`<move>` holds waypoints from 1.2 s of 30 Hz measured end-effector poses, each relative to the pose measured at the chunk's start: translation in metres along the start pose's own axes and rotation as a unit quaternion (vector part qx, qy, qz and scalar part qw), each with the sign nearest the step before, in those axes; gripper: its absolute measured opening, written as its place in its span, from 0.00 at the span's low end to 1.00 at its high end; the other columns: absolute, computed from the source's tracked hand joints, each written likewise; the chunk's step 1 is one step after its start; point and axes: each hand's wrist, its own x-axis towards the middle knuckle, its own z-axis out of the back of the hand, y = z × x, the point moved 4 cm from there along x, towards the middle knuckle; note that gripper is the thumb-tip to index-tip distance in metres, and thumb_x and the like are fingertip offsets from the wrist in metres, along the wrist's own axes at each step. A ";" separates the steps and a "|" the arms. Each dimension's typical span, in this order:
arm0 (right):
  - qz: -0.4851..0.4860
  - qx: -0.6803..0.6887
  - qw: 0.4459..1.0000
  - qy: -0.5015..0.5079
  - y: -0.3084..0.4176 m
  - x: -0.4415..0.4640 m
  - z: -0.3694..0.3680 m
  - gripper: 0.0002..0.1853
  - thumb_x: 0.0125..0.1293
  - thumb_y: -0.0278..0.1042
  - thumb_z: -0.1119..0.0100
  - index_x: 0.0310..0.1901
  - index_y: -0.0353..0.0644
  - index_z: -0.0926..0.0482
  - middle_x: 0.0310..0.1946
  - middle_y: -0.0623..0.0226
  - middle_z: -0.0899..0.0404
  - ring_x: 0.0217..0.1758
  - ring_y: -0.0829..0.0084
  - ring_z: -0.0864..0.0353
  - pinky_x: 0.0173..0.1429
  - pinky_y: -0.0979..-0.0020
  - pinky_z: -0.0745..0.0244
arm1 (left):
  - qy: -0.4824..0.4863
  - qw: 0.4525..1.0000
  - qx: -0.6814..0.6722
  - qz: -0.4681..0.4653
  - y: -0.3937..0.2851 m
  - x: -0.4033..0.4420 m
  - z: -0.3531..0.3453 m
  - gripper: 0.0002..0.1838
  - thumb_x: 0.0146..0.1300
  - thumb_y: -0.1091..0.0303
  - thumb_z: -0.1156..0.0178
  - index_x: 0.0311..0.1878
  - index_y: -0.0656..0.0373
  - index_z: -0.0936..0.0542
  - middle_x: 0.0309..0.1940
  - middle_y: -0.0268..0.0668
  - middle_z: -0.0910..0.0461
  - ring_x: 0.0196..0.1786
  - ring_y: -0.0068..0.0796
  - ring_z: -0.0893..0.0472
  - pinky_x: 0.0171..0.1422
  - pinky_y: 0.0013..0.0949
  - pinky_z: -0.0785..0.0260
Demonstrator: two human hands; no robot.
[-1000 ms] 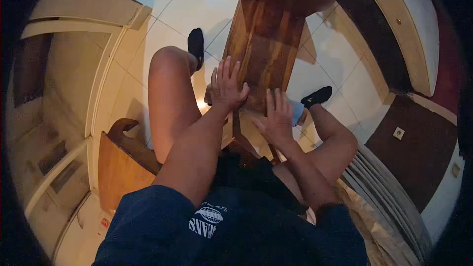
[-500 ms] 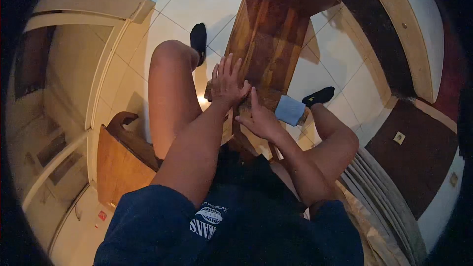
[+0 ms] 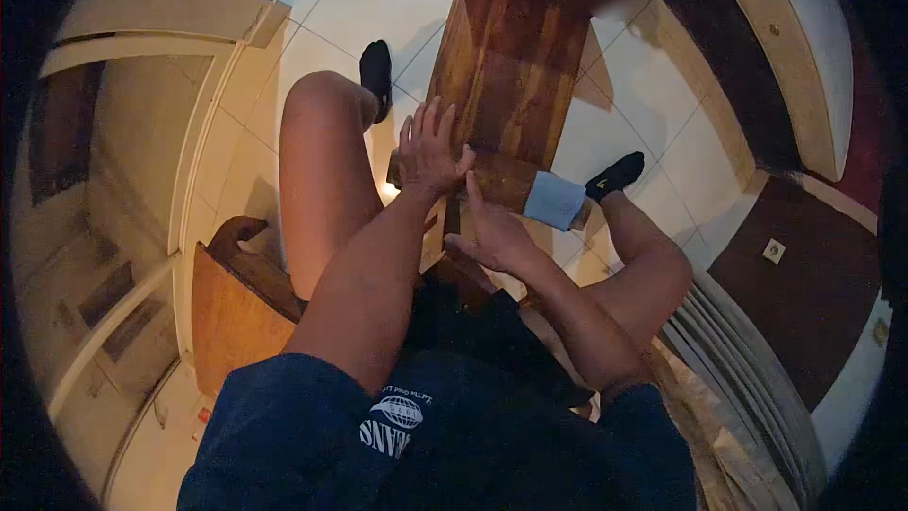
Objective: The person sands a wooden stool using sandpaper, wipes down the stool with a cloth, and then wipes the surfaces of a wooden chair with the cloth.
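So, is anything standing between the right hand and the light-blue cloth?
Nothing visible does. The light-blue cloth lies at the near end of the wooden table, just to the right of the right hand. The left hand is on the opposite side, away from that gap.
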 end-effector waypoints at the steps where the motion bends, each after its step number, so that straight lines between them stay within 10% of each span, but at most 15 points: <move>1: 0.005 0.000 1.000 0.002 -0.001 -0.001 -0.001 0.64 0.63 0.46 0.29 0.79 0.35 0.75 0.61 0.29 0.27 0.61 0.35 0.23 0.67 0.49 0.27 | -0.005 1.000 0.001 0.000 0.000 0.000 0.000 0.41 0.52 0.52 0.36 0.72 0.52 0.29 0.74 0.48 0.36 0.78 0.51 0.39 0.81 0.56 0.51; 10: 0.159 -0.056 0.982 -0.087 0.011 -0.008 0.008 0.66 0.61 0.42 0.27 0.79 0.38 0.77 0.57 0.28 0.24 0.56 0.34 0.20 0.63 0.47 0.25 | -0.001 1.000 0.008 0.004 0.000 0.000 0.001 0.41 0.52 0.51 0.37 0.72 0.53 0.29 0.74 0.48 0.36 0.77 0.50 0.38 0.81 0.55 0.50; 17: -0.028 -0.007 0.997 0.078 0.011 -0.002 0.018 0.59 0.65 0.47 0.32 0.81 0.43 0.70 0.58 0.30 0.24 0.59 0.37 0.22 0.65 0.49 0.27 | 0.032 0.999 0.003 0.014 -0.001 0.001 0.003 0.42 0.52 0.51 0.37 0.73 0.51 0.31 0.74 0.48 0.36 0.78 0.49 0.39 0.81 0.55 0.51; 36: 0.003 -0.069 0.997 0.039 0.004 -0.002 0.015 0.58 0.66 0.50 0.33 0.81 0.41 0.67 0.53 0.35 0.20 0.55 0.39 0.19 0.61 0.48 0.25 | 0.020 1.000 -0.004 0.015 0.003 -0.001 -0.004 0.41 0.51 0.51 0.36 0.71 0.53 0.28 0.74 0.47 0.36 0.78 0.48 0.39 0.81 0.55 0.51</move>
